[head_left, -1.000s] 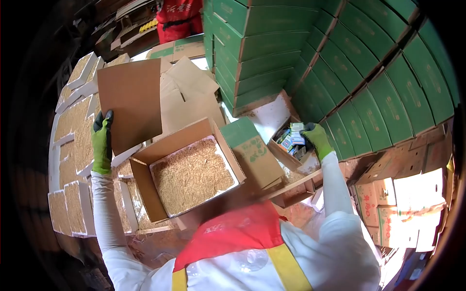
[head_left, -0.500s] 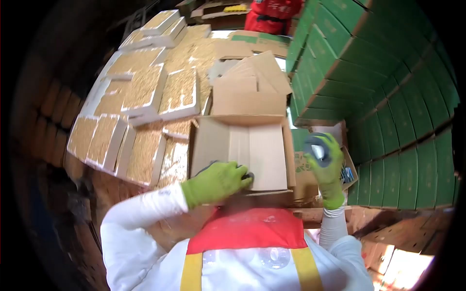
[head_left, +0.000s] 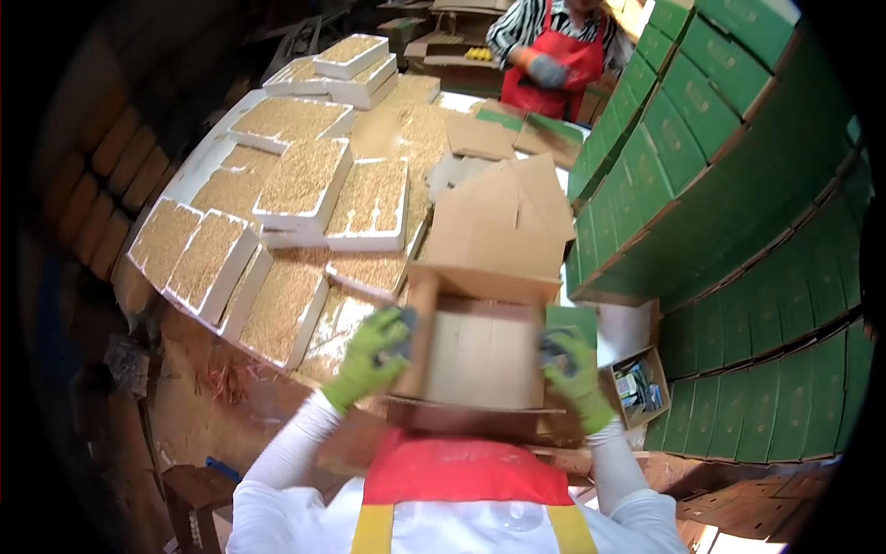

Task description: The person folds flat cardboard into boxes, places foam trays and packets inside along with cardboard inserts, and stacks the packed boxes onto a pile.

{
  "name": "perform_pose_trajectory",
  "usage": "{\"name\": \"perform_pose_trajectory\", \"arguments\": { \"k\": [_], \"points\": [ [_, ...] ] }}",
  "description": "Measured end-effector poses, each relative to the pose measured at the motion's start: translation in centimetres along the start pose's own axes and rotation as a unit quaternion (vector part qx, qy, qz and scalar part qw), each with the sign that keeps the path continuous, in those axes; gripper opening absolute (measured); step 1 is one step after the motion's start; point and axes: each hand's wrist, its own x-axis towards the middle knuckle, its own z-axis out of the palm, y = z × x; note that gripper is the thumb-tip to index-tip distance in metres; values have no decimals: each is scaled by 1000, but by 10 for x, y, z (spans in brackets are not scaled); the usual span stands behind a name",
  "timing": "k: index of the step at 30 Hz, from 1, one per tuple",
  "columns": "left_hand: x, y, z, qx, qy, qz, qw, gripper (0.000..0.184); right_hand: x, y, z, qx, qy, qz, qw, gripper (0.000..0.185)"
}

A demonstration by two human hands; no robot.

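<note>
An open cardboard box (head_left: pixel 484 355) stands in front of me with its inside showing. My left hand (head_left: pixel 369 355), in a green glove with dark fingertips, is at the outside of the box's left wall. On the opposite side, my right hand (head_left: pixel 574 369), gloved alike, is against the right wall. Both hands are bent around the sides and appear to hold the box between them; motion blurs the fingertips. Folded flat cardboard pieces (head_left: pixel 503 208) lie just beyond the box. A green panel (head_left: pixel 572 321) shows beside my right hand.
White trays (head_left: pixel 303 185) heaped with small tan pieces cover the table to the left. Green boxes (head_left: pixel 678 138) are stacked high at right. A small carton (head_left: pixel 637 388) with packets sits near my right hand. Across the table stands a person in a red apron (head_left: pixel 554 69).
My right hand has turned from raised, palm-up beside the box to its right wall. My left hand has moved from the box's front edge to its left side. The camera view has shifted.
</note>
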Motion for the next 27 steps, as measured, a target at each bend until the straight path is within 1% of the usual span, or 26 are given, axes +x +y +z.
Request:
{"name": "perform_pose_trajectory", "arguments": {
  "k": [1,2,4,5,6,7,8,9,10,11,12,13,14,15,16,17,18,20,21,22,23,24,25,26,27],
  "points": [
    [21,31,9,167,-147,45,974,62,17,-24,14,-98,-119,-30,988,41],
    [18,25,24,216,-147,78,962,69,19,-16,24,-153,-108,-87,979,42],
    [26,31,11,220,-78,31,972,77,27,-33,17,-64,-20,25,997,57],
    [16,24,19,162,9,-31,986,78,20,-22,26,-23,35,107,993,63],
    [5,16,32,94,91,-87,988,79,8,-4,36,17,97,187,977,69],
    [1,11,42,-61,67,-183,979,78,-2,-2,53,37,84,156,983,73],
    [-3,7,49,-212,29,-274,938,77,-21,24,79,16,123,163,979,69],
    [-5,5,45,-126,38,-237,963,71,-17,34,81,126,113,197,966,68],
    [-5,1,42,-37,51,-204,977,66,-13,43,82,231,111,233,938,67],
    [-5,-8,46,-175,77,-253,949,62,-5,14,70,236,86,253,934,67],
    [-6,-14,50,-307,97,-301,898,58,9,-7,51,146,36,235,960,68],
    [-6,-16,54,-356,132,-336,862,51,23,-29,32,49,-10,208,977,69],
    [4,-6,42,-398,90,-368,836,51,37,-51,13,-43,-48,176,982,70],
    [17,6,32,-488,78,-384,780,51,44,-39,13,36,-47,192,980,72],
    [32,16,25,-571,62,-395,717,50,58,-36,7,115,-26,204,972,73],
    [47,20,20,-586,29,-379,716,50,71,-33,1,196,-1,214,957,73],
    [60,12,22,-607,16,-370,703,50,84,-31,-4,272,24,221,936,74],
    [102,21,13,-673,-18,-323,665,55,126,-90,-62,274,-15,172,946,78],
    [125,16,16,-719,-41,-282,634,57,140,-102,-94,308,-29,158,938,75],
    [147,11,18,-761,-68,-243,598,59,150,-97,-126,305,-8,55,951,74],
    [176,15,14,-785,-87,-202,579,59,160,-91,-158,300,15,-47,953,74],
    [215,30,4,-795,-109,-159,575,59,172,-102,-193,228,128,-134,956,75],
    [253,49,-8,-796,-124,-117,581,59,182,-110,-241,201,190,-220,936,59],
    [293,72,-21,-793,-139,-76,588,60,186,-130,-283,226,261,-260,902,48],
    [331,97,-34,-788,-154,-39,595,60,189,-140,-323,147,372,-227,888,36]
  ]
}}
